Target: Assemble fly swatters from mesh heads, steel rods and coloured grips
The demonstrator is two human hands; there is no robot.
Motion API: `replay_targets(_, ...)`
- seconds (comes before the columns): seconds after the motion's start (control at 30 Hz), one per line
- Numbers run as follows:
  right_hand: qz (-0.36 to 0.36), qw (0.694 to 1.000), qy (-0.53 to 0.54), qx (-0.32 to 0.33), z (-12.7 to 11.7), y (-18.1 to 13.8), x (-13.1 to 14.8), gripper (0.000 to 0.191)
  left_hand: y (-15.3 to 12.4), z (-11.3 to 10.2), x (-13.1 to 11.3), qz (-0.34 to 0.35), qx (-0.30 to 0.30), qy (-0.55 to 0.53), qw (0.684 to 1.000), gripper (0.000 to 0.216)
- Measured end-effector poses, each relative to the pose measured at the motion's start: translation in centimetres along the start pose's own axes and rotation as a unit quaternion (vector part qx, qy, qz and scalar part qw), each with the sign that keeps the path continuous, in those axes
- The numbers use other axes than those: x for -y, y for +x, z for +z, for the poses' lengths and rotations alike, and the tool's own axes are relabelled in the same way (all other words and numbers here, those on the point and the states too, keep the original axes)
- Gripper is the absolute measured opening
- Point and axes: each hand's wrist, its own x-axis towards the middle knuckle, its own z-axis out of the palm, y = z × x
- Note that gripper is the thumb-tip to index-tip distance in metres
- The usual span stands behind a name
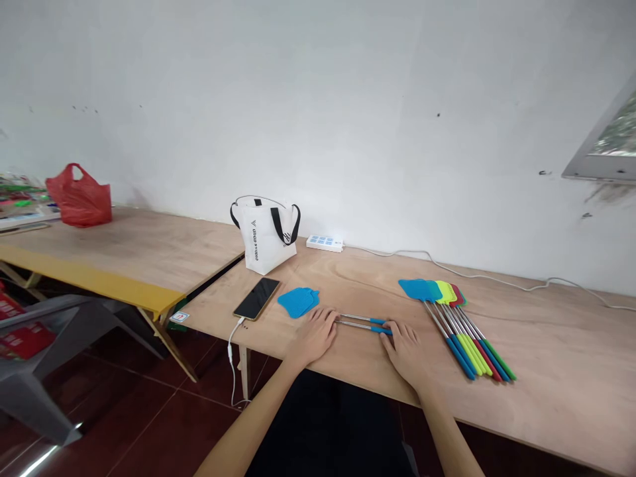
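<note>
Two blue fly swatters (pixel 300 301) lie side by side on the wooden table (pixel 546 344), heads to the left, thin metal shafts (pixel 358 322) running right to blue grips. My left hand (pixel 314 334) rests flat on the shafts just behind the heads, fingers stretched out. My right hand (pixel 405 346) lies flat on the table, its fingertips touching the blue grip ends. Neither hand is wrapped round anything.
A row of several swatters (pixel 460 324) in blue, green and red lies right of my hands. A phone (pixel 257 298) on a white cable, a white tote bag (pixel 266 235) and a power strip (pixel 324 243) sit further back. A red plastic bag (pixel 79 195) is on the left table.
</note>
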Motion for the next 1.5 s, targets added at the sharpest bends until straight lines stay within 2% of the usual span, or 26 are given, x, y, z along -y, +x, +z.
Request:
replay_targets(0.37,-0.005,1.0,0.003,-0.007,0.2,0.0,-0.1,0.025,0.1,-0.1,-0.2,-0.009,-0.003,0.0,1.0,0.024)
replay_targets(0.63,0.011,1.0,0.02,0.013,0.0,0.0,0.0,0.027,0.1,-0.3,-0.4,-0.013,-0.001,-0.01,1.0,0.024)
replay_targets(0.8,0.016,0.999,0.028,0.013,-0.3,0.0,0.0,0.029,0.6,-0.4,0.1,-0.041,-0.066,-0.032,0.996,0.034)
replay_targets(0.93,0.012,1.0,0.015,0.013,-0.9,0.1,0.4,0.027,0.6,-1.2,2.8,-0.114,-0.116,0.01,0.987,0.031)
replay_targets(1.03,-0.007,1.0,0.007,0.026,-1.4,0.1,1.3,0.028,-0.2,-2.0,5.5,-0.18,-0.099,0.056,0.977,0.042)
replay_targets(1.13,-0.042,0.999,0.003,0.03,-1.5,0.2,2.7,0.027,-1.2,-2.9,7.6,-0.236,-0.042,0.066,0.969,0.061)
replay_targets(1.2,-0.076,0.997,0.01,0.03,-1.5,0.2,3.8,0.024,-1.6,-3.3,8.4,-0.248,-0.014,0.056,0.967,0.066)
replay_targets(1.37,-0.139,0.989,0.039,0.02,-1.4,0.0,6.4,0.025,-1.3,-4.3,8.7,-0.263,-0.005,0.025,0.965,0.082)
replay_targets(1.5,-0.148,0.987,0.055,0.02,-1.3,-0.1,7.2,0.027,-0.9,-5.1,7.9,-0.27,-0.015,0.032,0.962,0.094)
